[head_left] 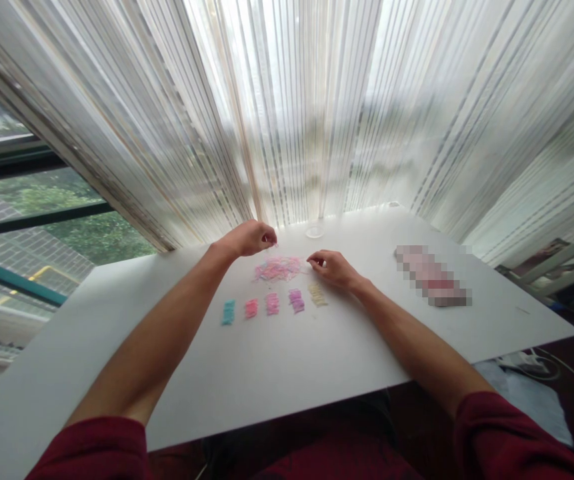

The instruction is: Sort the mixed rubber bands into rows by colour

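A loose pile of thin pink and pastel pieces (279, 268) lies on the white table. Just behind its left part, my left hand (254, 239) is raised with fingers pinched on a small pink piece. At the pile's right edge my right hand (333, 267) is closed, its fingertips together; what they hold is too small to name. In front of the pile lie small sorted groups in a row: teal (228, 312), coral pink (251, 308), pink (272, 304), purple (296, 300) and pale yellow (317, 294).
A clear round dish (315, 231) stands behind the pile, near the curtain (317, 120). A blurred pinkish object (433, 276) lies on the table (207, 400) at the right. Cables (531, 363) and a plastic bag are beyond the table's right front edge.
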Available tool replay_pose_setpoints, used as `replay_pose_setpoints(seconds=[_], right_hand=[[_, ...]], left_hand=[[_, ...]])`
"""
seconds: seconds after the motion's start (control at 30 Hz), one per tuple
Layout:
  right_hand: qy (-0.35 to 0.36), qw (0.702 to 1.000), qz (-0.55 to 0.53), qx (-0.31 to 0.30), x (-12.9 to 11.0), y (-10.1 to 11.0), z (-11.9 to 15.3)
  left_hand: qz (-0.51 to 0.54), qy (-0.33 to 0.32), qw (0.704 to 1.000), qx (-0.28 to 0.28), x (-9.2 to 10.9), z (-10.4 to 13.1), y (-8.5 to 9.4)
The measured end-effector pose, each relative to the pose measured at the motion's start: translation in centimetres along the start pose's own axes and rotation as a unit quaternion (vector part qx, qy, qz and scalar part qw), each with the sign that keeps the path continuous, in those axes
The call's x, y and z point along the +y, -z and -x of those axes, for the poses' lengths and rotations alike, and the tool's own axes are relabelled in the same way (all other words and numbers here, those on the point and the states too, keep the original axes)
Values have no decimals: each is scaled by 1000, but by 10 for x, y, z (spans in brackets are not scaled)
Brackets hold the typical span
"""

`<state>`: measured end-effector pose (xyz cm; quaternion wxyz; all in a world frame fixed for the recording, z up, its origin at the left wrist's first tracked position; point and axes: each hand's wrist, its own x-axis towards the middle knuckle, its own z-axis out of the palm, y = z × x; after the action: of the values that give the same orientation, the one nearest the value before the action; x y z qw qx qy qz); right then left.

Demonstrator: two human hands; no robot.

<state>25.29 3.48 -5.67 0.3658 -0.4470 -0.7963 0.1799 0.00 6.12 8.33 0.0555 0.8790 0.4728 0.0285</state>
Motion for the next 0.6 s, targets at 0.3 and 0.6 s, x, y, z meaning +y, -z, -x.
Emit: replay_pose_setpoints(seconds=[0.3, 0.6], right_hand=[[0, 1000, -4, 2, 1, -1, 0], [0, 1000, -7, 4, 3, -3, 0]], left_hand=[[3, -12, 1000, -7, -2, 0, -7], [7, -25, 1000, 1, 3, 6, -5]])
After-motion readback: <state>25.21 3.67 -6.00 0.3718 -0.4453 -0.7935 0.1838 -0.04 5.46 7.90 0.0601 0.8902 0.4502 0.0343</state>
